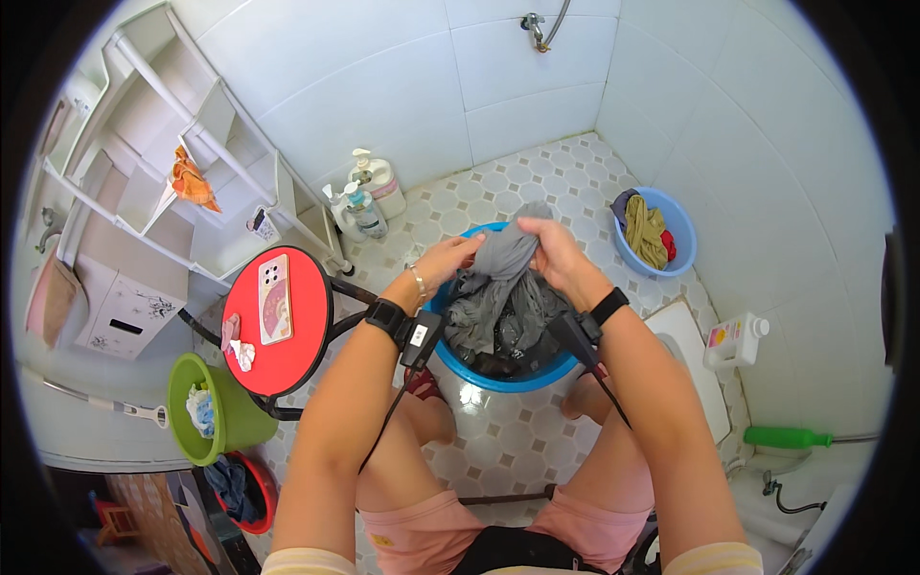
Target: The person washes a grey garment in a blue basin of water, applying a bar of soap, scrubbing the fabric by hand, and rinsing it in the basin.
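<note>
A wet grey cloth garment (507,251) is bunched up between my two hands, above a blue plastic basin (496,381) on the floor. My left hand (451,262) grips it from the left side, and my right hand (557,248) grips it from the right, thumb on top. Its lower folds hang down into the basin, where more dark wet fabric (496,363) lies in water. Where the held garment ends and the other cloth begins cannot be told. Both wrists carry black straps with small cabled devices.
A red round stool (309,316) holding a phone (275,298) stands left, beside a green bin (244,413). Pump bottles (366,212) stand by the wall. At right are a light-blue basin (683,237) of clothes, a white jug (733,341) and a squat toilet (693,323).
</note>
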Available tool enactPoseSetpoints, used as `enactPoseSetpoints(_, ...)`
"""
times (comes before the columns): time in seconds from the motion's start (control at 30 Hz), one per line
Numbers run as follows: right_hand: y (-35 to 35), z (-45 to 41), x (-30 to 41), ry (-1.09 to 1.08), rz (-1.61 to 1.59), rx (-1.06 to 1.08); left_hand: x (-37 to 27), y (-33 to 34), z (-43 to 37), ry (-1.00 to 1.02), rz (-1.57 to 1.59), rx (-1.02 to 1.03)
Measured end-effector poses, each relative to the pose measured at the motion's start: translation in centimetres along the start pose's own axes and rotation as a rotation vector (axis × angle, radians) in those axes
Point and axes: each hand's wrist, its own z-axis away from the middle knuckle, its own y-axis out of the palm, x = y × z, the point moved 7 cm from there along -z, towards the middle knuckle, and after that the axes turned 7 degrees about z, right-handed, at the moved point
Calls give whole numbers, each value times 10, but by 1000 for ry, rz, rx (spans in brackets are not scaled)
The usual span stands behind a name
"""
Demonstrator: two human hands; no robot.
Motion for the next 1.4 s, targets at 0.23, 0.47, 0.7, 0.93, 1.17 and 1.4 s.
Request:
enactPoseSetpoints(0.23,17,26,59,-151,-327,155,-32,25,18,430,65,177)
enactPoseSetpoints(0.47,-10,13,55,-115,-138,8,-35,-2,1,531,240,-23)
enactPoseSetpoints(0.7,-33,6,25,-237,947,-398,-41,-12,3,469,545,-99)
enactPoseSetpoints(0.93,25,11,28,-353,758,134,-62,12,18,550,346,45)
enactPoseSetpoints(1.17,6,42,83,-424,5,148,-39,4,20,414,-352,12)
enactPoseSetpoints(1.4,-23,65,120,-459,-409,69,12,-33,-24,238,-318,-50)
